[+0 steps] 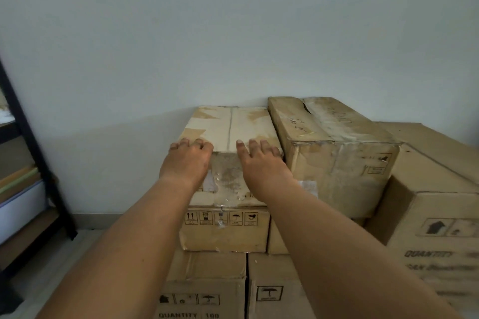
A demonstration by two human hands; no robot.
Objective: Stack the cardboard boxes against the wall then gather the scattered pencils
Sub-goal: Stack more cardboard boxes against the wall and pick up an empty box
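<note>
head view: left hand point(186, 160) hooks and right hand point(261, 163) lies flat over the near edge of the top box point(230, 124), its long axis running straight ahead to the wall point(233, 33).

Left hand point(185, 163) gripping top box point(228, 124), right hand point(261, 164) resting

My left hand point(188, 163) and right hand point(261, 166) touch the top box point(230, 124): worn, matt brown cardboard, scuffed and tape-torn. The wall point(233, 33) above is smooth, matt paint.
</note>
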